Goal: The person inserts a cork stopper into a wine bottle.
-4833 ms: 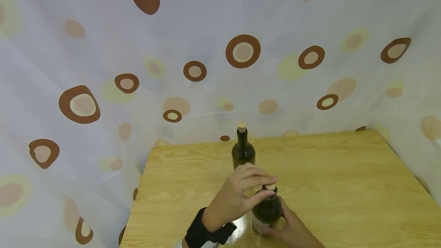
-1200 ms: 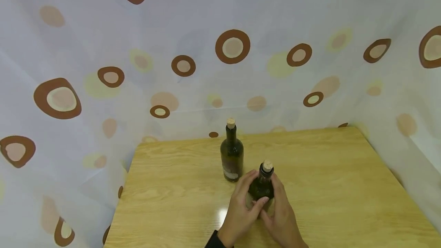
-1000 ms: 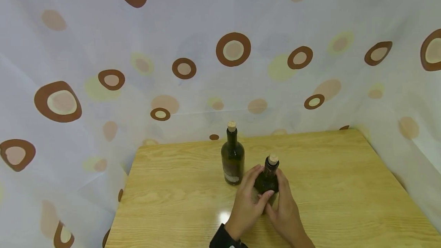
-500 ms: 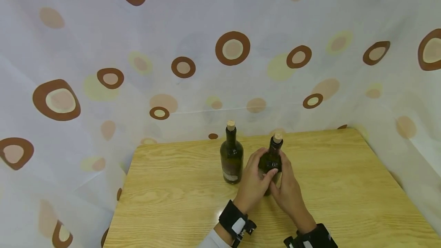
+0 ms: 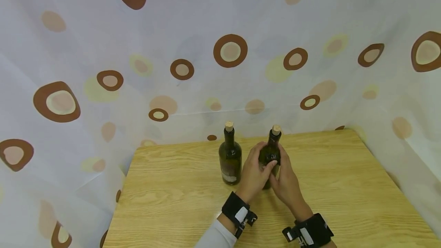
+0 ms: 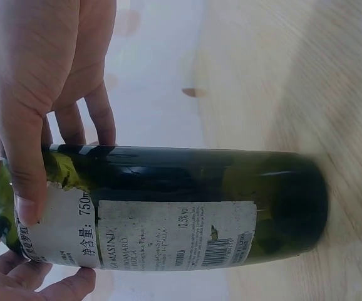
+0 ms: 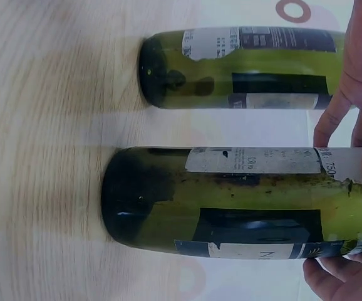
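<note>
A dark green wine bottle [image 5: 270,153] stands upright in both hands, a cork [image 5: 276,129] in its mouth. My left hand [image 5: 253,175] grips the upper body from the left, its thumb [image 6: 29,204] across the label in the left wrist view. From the right, my right hand [image 5: 286,185] holds the same bottle, its fingers [image 7: 337,276] wrapped against the glass in the right wrist view. Lower down, the body shows a worn label [image 6: 181,232]. Just left of the hands is a second corked wine bottle [image 5: 230,160], apart from the held one.
The wooden table [image 5: 172,186] runs under both bottles, with bare wood left and right of them. Behind it hangs a white curtain [image 5: 200,30] with brown and yellow ovals. Black straps with cameras [image 5: 239,213] sit on both wrists.
Earlier, my left hand was at the cork while my right held the bottle near the front. Both hands now grip its body, and it has moved back, beside the second bottle.
</note>
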Tool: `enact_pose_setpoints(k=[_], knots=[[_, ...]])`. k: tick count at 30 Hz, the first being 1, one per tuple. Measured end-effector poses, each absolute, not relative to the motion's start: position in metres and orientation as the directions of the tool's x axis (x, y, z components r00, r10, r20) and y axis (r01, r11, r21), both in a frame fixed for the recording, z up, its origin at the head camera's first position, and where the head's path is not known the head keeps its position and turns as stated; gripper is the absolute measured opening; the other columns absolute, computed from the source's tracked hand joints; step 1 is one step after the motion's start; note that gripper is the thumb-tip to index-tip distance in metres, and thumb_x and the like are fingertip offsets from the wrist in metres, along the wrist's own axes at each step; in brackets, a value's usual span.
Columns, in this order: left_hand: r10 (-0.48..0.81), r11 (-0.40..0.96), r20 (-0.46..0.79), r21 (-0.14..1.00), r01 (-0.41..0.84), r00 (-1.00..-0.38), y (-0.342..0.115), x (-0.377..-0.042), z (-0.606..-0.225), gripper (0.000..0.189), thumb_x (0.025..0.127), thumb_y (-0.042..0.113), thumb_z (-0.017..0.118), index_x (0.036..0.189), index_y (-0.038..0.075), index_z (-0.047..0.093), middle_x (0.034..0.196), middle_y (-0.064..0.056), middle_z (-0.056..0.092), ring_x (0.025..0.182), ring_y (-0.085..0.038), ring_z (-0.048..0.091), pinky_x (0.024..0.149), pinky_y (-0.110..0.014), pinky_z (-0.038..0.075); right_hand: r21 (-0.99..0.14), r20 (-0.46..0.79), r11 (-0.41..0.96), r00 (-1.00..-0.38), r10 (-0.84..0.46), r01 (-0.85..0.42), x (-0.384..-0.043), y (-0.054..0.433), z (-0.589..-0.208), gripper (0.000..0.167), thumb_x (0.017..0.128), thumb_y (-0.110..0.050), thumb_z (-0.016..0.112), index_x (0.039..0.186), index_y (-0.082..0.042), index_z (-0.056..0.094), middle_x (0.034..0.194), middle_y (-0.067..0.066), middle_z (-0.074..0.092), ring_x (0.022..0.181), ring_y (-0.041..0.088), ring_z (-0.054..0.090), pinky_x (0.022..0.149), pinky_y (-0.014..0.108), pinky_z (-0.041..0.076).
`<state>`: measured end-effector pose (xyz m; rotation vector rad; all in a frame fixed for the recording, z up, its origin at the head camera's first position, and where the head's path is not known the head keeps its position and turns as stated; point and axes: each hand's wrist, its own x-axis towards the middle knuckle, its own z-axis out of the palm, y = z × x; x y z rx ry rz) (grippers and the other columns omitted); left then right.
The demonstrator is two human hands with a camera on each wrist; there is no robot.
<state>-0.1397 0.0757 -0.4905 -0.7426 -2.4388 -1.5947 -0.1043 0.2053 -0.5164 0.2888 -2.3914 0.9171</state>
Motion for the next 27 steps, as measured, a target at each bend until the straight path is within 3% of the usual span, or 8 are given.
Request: enact_pose_setpoints(k=[7,12,19,23,27], knots=[[0.336,0.317,0.374,0.819,0.477,-0.865,0.083,-0.151,-0.490,0.059,0.099,0.026,0.065,0.151,0.012,0.040,0.154,-0.012,0.043,0.139,-0.023,0.047,0.108,-0.038,0.046,-0.533,0.582,0.759,-0.814,0.007,-0.374,-0.114,0.211,-0.518,0.093,0.079,0.018,0.068,0.156,0.005,0.017,0.153,0.032,0.033,0.116,0.047,0.057,0.065,0.044,0.046],[0.341,0.310,0.387,0.814,0.491,-0.857,0.086,-0.153,-0.491,0.059,0.100,0.025,0.065,0.151,0.010,0.040,0.154,-0.012,0.043,0.139,-0.025,0.047,0.107,-0.039,0.047,-0.539,0.569,0.762,-0.822,0.015,-0.359,-0.116,0.214,-0.520,0.093,0.081,0.016,0.069,0.156,0.005,0.017,0.153,0.033,0.032,0.115,0.049,0.057,0.065,0.046,0.048],[0.350,0.316,0.362,0.823,0.472,-0.864,0.086,-0.154,-0.492,0.060,0.100,0.027,0.064,0.152,0.011,0.038,0.157,-0.009,0.040,0.141,-0.024,0.044,0.110,-0.041,0.043,-0.558,0.554,0.752,-0.832,0.023,-0.351,-0.115,0.214,-0.522,0.093,0.082,0.015,0.069,0.157,0.004,0.015,0.153,0.034,0.032,0.123,0.052,0.053,0.079,0.056,0.053],[0.364,0.342,0.332,0.821,0.457,-0.870,0.083,-0.154,-0.495,0.063,0.104,0.033,0.056,0.157,0.012,0.029,0.163,-0.007,0.028,0.148,-0.024,0.033,0.115,-0.043,0.037,-0.572,0.511,0.762,-0.859,0.040,-0.305,-0.112,0.214,-0.520,0.093,0.086,0.007,0.072,0.158,0.005,0.012,0.153,0.036,0.031,0.126,0.053,0.050,0.085,0.060,0.052],[0.376,0.346,0.300,0.832,0.433,-0.877,0.073,-0.146,-0.499,0.071,0.106,0.037,0.050,0.161,0.009,0.015,0.167,-0.009,0.018,0.152,-0.025,0.023,0.119,-0.048,0.030,-0.601,0.435,0.767,-0.897,0.081,-0.223,-0.097,0.212,-0.522,0.090,0.095,-0.007,0.069,0.158,0.006,0.006,0.157,0.038,0.021,0.137,0.056,0.035,0.100,0.068,0.041]])
